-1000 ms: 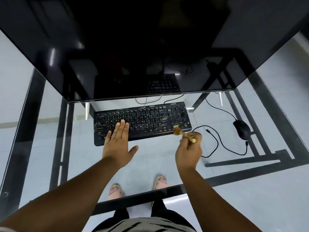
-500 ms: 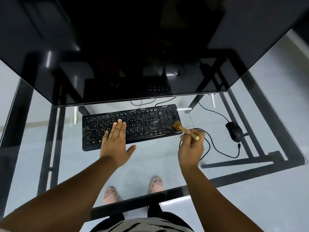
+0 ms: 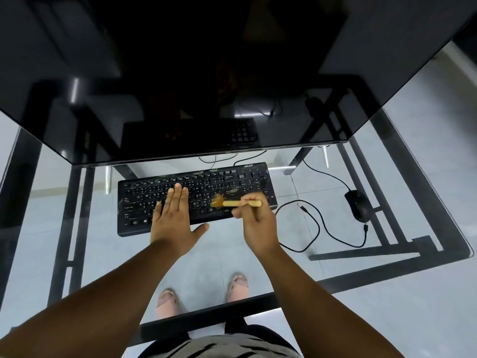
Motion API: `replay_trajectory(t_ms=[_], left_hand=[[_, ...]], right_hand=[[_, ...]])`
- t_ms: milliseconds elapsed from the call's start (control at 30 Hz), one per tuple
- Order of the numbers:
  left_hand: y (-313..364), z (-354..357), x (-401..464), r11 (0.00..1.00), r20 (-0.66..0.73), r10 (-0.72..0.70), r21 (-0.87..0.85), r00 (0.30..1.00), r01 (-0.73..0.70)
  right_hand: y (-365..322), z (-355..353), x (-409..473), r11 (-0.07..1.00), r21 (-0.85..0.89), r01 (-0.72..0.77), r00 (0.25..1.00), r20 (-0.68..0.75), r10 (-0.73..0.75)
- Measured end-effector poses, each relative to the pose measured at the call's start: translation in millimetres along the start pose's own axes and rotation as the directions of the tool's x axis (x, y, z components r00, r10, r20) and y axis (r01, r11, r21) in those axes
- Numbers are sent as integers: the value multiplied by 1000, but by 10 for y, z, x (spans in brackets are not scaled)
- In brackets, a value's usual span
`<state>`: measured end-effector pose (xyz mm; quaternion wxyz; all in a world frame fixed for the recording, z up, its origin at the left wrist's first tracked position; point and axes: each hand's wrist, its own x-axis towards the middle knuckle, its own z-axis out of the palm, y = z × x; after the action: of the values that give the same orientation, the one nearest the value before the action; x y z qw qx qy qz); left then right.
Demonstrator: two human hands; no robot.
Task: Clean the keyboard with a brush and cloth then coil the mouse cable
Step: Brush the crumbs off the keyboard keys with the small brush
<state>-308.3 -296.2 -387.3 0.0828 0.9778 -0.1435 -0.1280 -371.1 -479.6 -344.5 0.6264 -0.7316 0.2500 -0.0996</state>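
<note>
Feet in pale shoes [image 3: 167,301] show through the glass table [image 3: 387,293], at its near edge. Above them, two bare forearms reach forward.

Left hand [image 3: 173,220] lies flat on the keyboard [image 3: 139,202], fingers straight and close together, thumb spread off the front edge — it looks to be pinning the board in place.

Right hand [image 3: 258,223] has its fingers curled round the wooden handle of a small brush [image 3: 235,203]; bristles point left and touch the keys right of centre.

Step in hand, by judgement: the brushing pass, early in the task. No cloth in view.

Right of the keyboard, the loose black cable [image 3: 318,223] loops across the glass, uncoiled, to the mouse [image 3: 360,205], well apart from both hands.

Farthest, the dark monitor [image 3: 232,73] overhangs the keyboard's back edge.

Next move likely calls for short strokes along the key rows, left hand steadying — then finding the cloth.
</note>
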Motion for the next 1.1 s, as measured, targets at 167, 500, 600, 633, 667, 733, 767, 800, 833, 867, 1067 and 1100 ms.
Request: replay_trajectory(t_ms=[167, 500, 600, 633, 667, 733, 767, 800, 833, 867, 1067, 1100], left_hand=[[24, 14, 10, 1000, -4, 2, -8, 1000, -2], [175, 59, 83, 999, -19, 42, -6, 999, -42], [196, 81, 101, 999, -11, 45, -3, 999, -45], [219, 91, 108, 999, -8, 45, -3, 999, -45], [235, 97, 111, 999, -7, 46, -3, 999, -46], [281, 104, 121, 998, -12, 55, -10, 998, -55], [299, 105, 126, 998, -14, 61, -8, 998, -61], [316, 106, 131, 998, -15, 68, -2, 998, -68], [328, 105, 137, 997, -16, 71, 2, 997, -71], [337, 104, 143, 997, -17, 73, 3, 997, -73], [393, 133, 163, 998, -6, 59, 14, 998, -59], [400, 139, 163, 998, -6, 56, 15, 998, -56]], right_hand=[[-10, -148, 98, 991, -116, 60, 928, -361, -98], [36, -264, 190, 998, -64, -2, 931, -363, -22], [16, -425, 239, 999, 55, 0, 929, -370, 20], [21, -468, 245, 997, 76, -5, 948, -318, 29], [33, -496, 239, 997, 70, -10, 965, -261, 28], [71, -566, 225, 1000, -8, -9, 971, -241, 7], [100, -605, 224, 999, -51, -10, 958, -287, -4], [127, -650, 228, 997, -78, -18, 935, -353, -11], [134, -697, 229, 997, -79, -27, 912, -411, -8], [133, -736, 230, 998, -61, -30, 898, -439, 0], [138, -847, 234, 991, -123, -43, 931, -365, -5], [147, -856, 251, 989, -142, -41, 913, -408, -20]])
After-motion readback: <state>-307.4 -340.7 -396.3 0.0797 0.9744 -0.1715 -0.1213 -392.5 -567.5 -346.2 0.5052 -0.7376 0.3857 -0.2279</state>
